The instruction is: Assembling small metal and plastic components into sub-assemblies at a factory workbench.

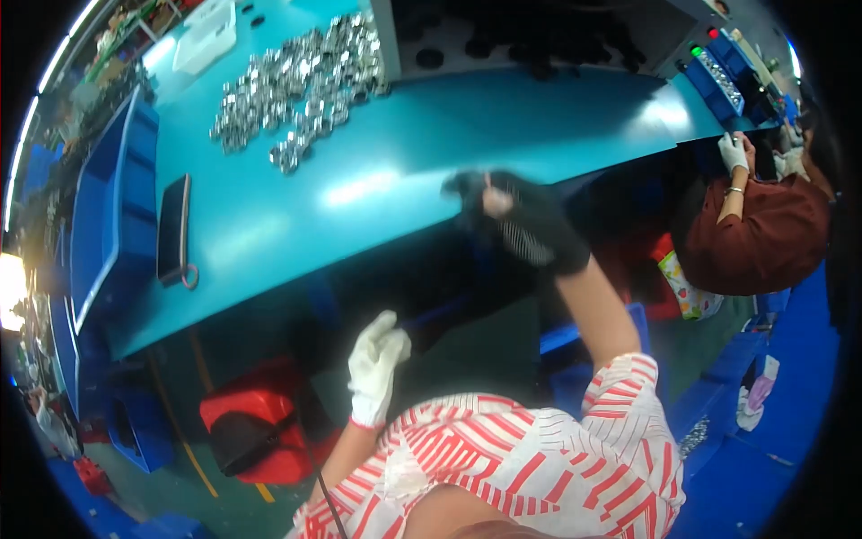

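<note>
My left hand, in a white glove, hangs in front of the blue-green table's near edge. Its fingers are loosely bent and a little apart, with nothing seen in them. My right hand, in a black glove with some bare skin showing, is over the table's front edge. Motion smears its fingers, so I cannot tell whether it holds anything. Farther back on the table lies a spread of small shiny metal parts, apart from both hands.
A dark phone-like slab with a pink loop lies beside a blue bin at left. A grey box holding dark round pieces stands at the back. A red stool is below left. At right sits a co-worker in brown.
</note>
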`<action>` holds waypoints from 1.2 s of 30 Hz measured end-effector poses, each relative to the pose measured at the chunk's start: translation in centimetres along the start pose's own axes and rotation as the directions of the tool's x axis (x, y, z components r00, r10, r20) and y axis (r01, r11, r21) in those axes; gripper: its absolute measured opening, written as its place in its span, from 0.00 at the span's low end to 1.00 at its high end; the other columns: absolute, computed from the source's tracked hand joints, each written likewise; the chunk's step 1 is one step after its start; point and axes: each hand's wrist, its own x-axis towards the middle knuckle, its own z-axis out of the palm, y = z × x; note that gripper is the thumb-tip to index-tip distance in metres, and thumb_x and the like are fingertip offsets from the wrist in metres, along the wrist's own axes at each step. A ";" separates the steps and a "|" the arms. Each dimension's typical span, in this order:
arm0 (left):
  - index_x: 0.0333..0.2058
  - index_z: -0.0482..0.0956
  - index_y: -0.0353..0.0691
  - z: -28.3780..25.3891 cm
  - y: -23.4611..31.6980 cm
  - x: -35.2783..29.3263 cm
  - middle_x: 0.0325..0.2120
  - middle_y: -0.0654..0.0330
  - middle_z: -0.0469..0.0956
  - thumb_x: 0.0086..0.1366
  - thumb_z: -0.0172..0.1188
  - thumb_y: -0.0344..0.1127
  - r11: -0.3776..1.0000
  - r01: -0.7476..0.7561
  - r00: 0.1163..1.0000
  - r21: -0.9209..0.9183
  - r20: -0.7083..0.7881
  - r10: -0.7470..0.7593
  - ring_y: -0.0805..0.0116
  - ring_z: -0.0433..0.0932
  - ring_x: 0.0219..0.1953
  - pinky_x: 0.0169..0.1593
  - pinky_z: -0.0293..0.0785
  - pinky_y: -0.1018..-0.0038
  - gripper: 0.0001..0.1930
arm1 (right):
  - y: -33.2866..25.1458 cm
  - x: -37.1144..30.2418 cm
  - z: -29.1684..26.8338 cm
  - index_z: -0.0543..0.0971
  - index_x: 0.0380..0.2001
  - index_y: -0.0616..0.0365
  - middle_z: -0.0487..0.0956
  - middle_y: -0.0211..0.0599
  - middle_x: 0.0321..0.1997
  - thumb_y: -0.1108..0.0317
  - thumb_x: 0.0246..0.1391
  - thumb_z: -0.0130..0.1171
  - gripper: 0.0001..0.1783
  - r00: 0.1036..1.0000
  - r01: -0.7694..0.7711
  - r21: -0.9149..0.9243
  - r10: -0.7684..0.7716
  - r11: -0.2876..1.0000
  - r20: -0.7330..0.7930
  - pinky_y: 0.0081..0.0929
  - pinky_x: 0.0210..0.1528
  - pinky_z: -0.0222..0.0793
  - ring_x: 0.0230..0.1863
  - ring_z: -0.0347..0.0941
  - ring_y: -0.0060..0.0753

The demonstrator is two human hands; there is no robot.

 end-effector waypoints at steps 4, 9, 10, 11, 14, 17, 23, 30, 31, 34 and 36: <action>0.61 0.57 0.34 2.8 4.1 0.1 0.53 0.50 0.68 0.53 0.60 0.19 0.995 -0.098 0.990 0.009 0.107 0.097 0.58 0.70 0.55 0.57 0.67 0.67 0.37 | 7.8 -6.8 3.1 0.72 0.47 0.60 0.77 0.35 0.39 0.54 0.58 0.54 0.21 0.948 -0.318 0.295 0.313 0.901 0.064 0.15 0.28 0.69 0.30 0.74 0.22; 0.61 0.57 0.32 2.4 4.1 0.5 0.54 0.50 0.66 0.46 0.67 0.25 0.948 -0.267 0.927 0.173 0.316 0.203 0.61 0.68 0.56 0.58 0.64 0.69 0.42 | 13.4 -9.5 5.2 0.73 0.46 0.60 0.76 0.34 0.42 0.53 0.59 0.53 0.22 0.854 -0.501 0.495 0.497 0.710 0.151 0.20 0.47 0.69 0.44 0.72 0.24; 0.58 0.62 0.32 2.3 3.8 0.7 0.51 0.50 0.70 0.45 0.68 0.25 0.913 -0.309 0.921 0.267 0.323 0.218 0.61 0.70 0.54 0.57 0.66 0.71 0.38 | 15.2 -9.8 4.7 0.73 0.46 0.60 0.76 0.35 0.43 0.53 0.59 0.53 0.22 0.843 -0.523 0.540 0.495 0.659 0.211 0.20 0.46 0.69 0.44 0.72 0.24; 0.58 0.62 0.32 2.2 3.5 0.4 0.51 0.50 0.70 0.45 0.68 0.25 0.916 -0.300 0.926 0.265 0.313 0.212 0.61 0.70 0.54 0.57 0.66 0.71 0.38 | 16.5 -10.1 4.4 0.73 0.46 0.60 0.76 0.35 0.43 0.53 0.59 0.52 0.22 0.831 -0.543 0.581 0.487 0.606 0.270 0.20 0.46 0.70 0.44 0.72 0.24; 0.53 0.68 0.34 1.9 2.9 -0.3 0.47 0.51 0.74 0.45 0.69 0.25 0.838 -0.373 0.925 0.398 0.234 0.300 0.63 0.76 0.48 0.52 0.71 0.72 0.33 | 17.1 -10.5 4.9 0.73 0.46 0.59 0.77 0.36 0.42 0.53 0.59 0.52 0.21 0.802 -0.579 0.624 0.505 0.525 0.318 0.20 0.44 0.71 0.43 0.73 0.26; 0.52 0.70 0.34 1.4 2.4 -0.8 0.47 0.51 0.74 0.45 0.70 0.26 0.806 -0.403 0.915 0.434 0.218 0.339 0.63 0.76 0.47 0.51 0.72 0.73 0.33 | 17.2 -10.6 5.3 0.74 0.45 0.59 0.77 0.37 0.42 0.54 0.59 0.53 0.20 0.801 -0.576 0.624 0.515 0.528 0.304 0.20 0.44 0.72 0.43 0.74 0.26; 0.53 0.69 0.33 0.8 2.3 -0.8 0.48 0.51 0.73 0.44 0.69 0.25 0.787 -0.432 0.901 0.441 0.249 0.355 0.63 0.75 0.48 0.50 0.72 0.73 0.33 | 17.6 -10.8 5.4 0.74 0.44 0.58 0.77 0.36 0.42 0.54 0.58 0.54 0.19 0.800 -0.573 0.644 0.519 0.507 0.303 0.21 0.43 0.72 0.42 0.74 0.26; 0.60 0.57 0.31 -0.1 1.0 -0.1 0.53 0.47 0.67 0.53 0.63 0.24 0.998 -0.055 0.996 -0.013 0.070 0.056 0.54 0.69 0.55 0.57 0.68 0.64 0.36 | 11.8 -8.2 7.6 0.70 0.48 0.56 0.77 0.37 0.37 0.62 0.48 0.65 0.24 0.996 -0.087 -0.607 0.049 0.790 -0.079 0.24 0.38 0.70 0.38 0.75 0.27; 0.59 0.58 0.30 -0.3 0.8 0.3 0.52 0.47 0.68 0.56 0.61 0.25 0.967 0.073 0.995 -0.245 0.077 -0.056 0.54 0.71 0.54 0.56 0.69 0.65 0.33 | 11.0 -7.7 7.9 0.71 0.45 0.56 0.77 0.39 0.35 0.61 0.43 0.68 0.27 0.999 0.003 -0.729 -0.040 0.684 -0.034 0.27 0.34 0.71 0.34 0.77 0.31; 0.55 0.64 0.30 -0.6 0.8 0.3 0.44 0.53 0.75 0.60 0.59 0.29 0.887 0.202 0.976 -0.414 0.157 -0.149 0.64 0.79 0.42 0.49 0.75 0.72 0.25 | 11.8 -7.8 7.5 0.73 0.43 0.56 0.78 0.39 0.35 0.58 0.43 0.69 0.26 0.984 0.178 -0.863 -0.111 0.473 0.143 0.28 0.32 0.72 0.31 0.78 0.35; 0.50 0.71 0.33 -0.7 0.4 0.6 0.40 0.55 0.76 0.60 0.60 0.35 0.860 0.243 0.966 -0.450 0.198 -0.169 0.66 0.79 0.40 0.41 0.81 0.68 0.20 | 12.1 -7.9 7.7 0.73 0.43 0.55 0.78 0.38 0.35 0.57 0.42 0.69 0.26 0.989 0.146 -0.857 -0.087 0.494 0.119 0.28 0.31 0.72 0.31 0.78 0.35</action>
